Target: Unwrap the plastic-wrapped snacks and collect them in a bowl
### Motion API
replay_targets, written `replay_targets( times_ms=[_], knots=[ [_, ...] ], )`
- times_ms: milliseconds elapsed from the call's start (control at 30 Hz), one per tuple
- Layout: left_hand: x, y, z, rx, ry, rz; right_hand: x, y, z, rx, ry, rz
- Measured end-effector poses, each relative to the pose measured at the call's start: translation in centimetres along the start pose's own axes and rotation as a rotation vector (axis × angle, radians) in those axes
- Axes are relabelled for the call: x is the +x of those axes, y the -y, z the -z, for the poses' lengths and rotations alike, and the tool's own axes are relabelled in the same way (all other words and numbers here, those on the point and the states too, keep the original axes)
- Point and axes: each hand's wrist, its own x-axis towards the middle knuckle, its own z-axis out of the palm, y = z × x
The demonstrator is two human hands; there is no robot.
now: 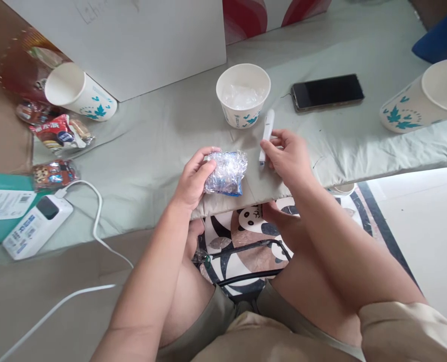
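Note:
My left hand [194,178] is closed on a crinkly clear plastic packet with blue parts [226,173], held over the table's front edge. The packet's contents cannot be made out. In my right hand [289,156], between thumb and fingers, is a slim white tool [267,125]; it stands nearly lengthwise, with a small bluish patch at its near end. Just beyond both hands sits a white paper cup [243,95] with teal leaf prints and crumpled clear plastic inside.
A black phone [327,92] lies at the right, near another paper cup [415,103]. A third cup [81,93] and wrapped snacks [60,131] are at the left. A white power bank [37,226] trails a white cable [98,211]. A large white box [133,45] stands behind.

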Motion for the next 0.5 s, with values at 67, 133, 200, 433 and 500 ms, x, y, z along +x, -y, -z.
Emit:
replay_targets(
  times_ms=[67,133,200,433,500],
  knots=[
    [0.0,0.2,0.1,0.014,0.012,-0.008,0.0,0.0,0.1,-0.124,-0.062,0.116],
    [0.0,0.3,0.1,0.027,0.037,-0.005,-0.6,0.3,0.1,-0.176,-0.07,0.31],
    [0.0,0.3,0.0,0.021,0.055,0.008,-1.7,0.6,-0.1,-0.166,0.051,0.508],
    [-0.1,0.7,0.0,0.007,-0.007,0.0,-5.1,1.2,-1.4,-0.241,0.16,0.793],
    [0.0,0.9,0.0,0.054,-0.034,-0.033,-5.5,1.2,-1.3,-0.235,0.114,0.82]
  ],
)
